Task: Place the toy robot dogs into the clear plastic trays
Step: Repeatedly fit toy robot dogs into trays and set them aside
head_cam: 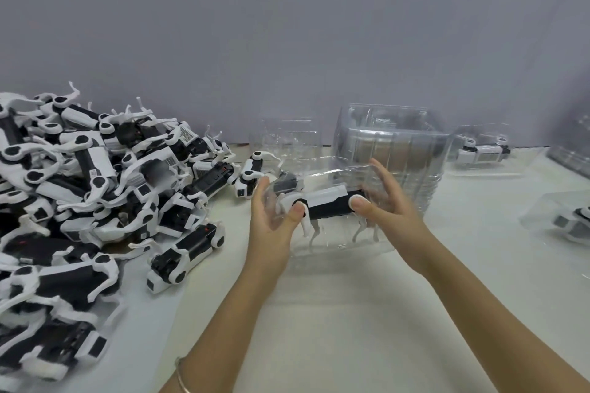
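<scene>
Pale tabletop carries a clear tray where both thumbs press one toy robot dog, left hand and right hand cupping it; light, rigid, thin-legged, best gripped by the body.

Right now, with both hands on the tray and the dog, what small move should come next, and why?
Probably press the toy dog fully down into the clear tray. The left hand and right hand grip its ends, both thumbs on the body, but its legs look not quite seated.

table: white | left: robot dog pile | back: stacked clear trays | right: filled trays
</scene>
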Motion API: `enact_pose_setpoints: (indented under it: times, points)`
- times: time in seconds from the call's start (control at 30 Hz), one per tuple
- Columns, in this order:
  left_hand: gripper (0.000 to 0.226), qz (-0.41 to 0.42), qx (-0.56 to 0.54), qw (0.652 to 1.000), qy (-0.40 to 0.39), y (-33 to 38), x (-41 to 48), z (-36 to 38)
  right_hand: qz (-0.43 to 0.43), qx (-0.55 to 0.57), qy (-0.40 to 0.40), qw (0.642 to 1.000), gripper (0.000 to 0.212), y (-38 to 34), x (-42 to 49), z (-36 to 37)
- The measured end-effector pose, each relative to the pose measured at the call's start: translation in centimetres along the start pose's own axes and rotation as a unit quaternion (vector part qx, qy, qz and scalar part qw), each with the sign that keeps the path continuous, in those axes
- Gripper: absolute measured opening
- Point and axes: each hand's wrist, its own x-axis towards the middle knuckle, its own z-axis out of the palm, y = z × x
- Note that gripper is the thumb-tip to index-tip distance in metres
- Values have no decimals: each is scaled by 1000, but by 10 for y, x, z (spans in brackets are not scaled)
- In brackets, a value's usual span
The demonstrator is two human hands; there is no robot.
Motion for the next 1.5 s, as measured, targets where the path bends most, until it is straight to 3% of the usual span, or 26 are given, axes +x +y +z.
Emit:
enact_pose_setpoints:
  times: [0.13, 0.23, 0.37, 0.43, 0.5, 0.6, 0.7, 0.77, 0.83, 0.87, 0.93, 0.97, 1.03, 1.17, 1.3, 1.5]
  points:
    - [58, 0, 27, 999, 21, 2, 7, 5, 25, 8, 36, 999, 64, 9, 3, -1]
    - [56, -47, 32, 998, -15, 8, 5, 9, 86, -27, 33, 995, 60, 6, 1, -16]
    - [110, -253, -44, 958, -129, 3, -2, 11, 216, -101, -10, 971, 58, 6, -13, -52]
    - [109, -297, -103, 937, -150, 2, -9, 21, 237, -90, 10, 967, 57, 7, -24, -67]
    - [74, -303, -143, 931, -144, -2, -14, 38, 203, -87, 82, 972, 64, 5, -33, -85]
    - [46, -309, -174, 921, -159, -8, -18, 72, 77, -21, 236, 969, 37, -4, -52, -119]
    - [17, -336, -188, 909, -161, -12, -16, 116, -93, 32, 419, 902, 30, -12, -77, -164]
    - [22, -345, -202, 903, -158, -12, -18, 150, -151, 45, 509, 846, 33, -14, -96, -196]
    - [13, -346, -260, 889, -146, -19, -18, 183, -159, 38, 577, 800, 32, -8, -111, -228]
    - [22, -346, -284, 881, -153, -20, -19, 201, -149, 38, 605, 781, 32, -1, -117, -242]
    - [76, -329, -268, 892, -158, -25, -21, 232, -107, 68, 643, 755, 30, 17, -128, -267]
    - [93, -318, -240, 905, -148, -27, -22, 247, -86, 97, 653, 746, 29, 27, -132, -276]
    - [107, -300, -179, 929, -125, -28, -27, 275, -63, 168, 662, 728, 26, 42, -139, -291]
    - [122, -334, -225, 910, -103, -32, -21, 324, -68, 292, 648, 700, 34, 51, -141, -304]
    - [105, -339, -194, 917, -85, -35, -19, 369, -76, 346, 630, 691, 44, 51, -138, -303]
    - [84, -325, -177, 926, -75, -42, -10, 409, -81, 296, 614, 727, 42, 59, -135, -302]
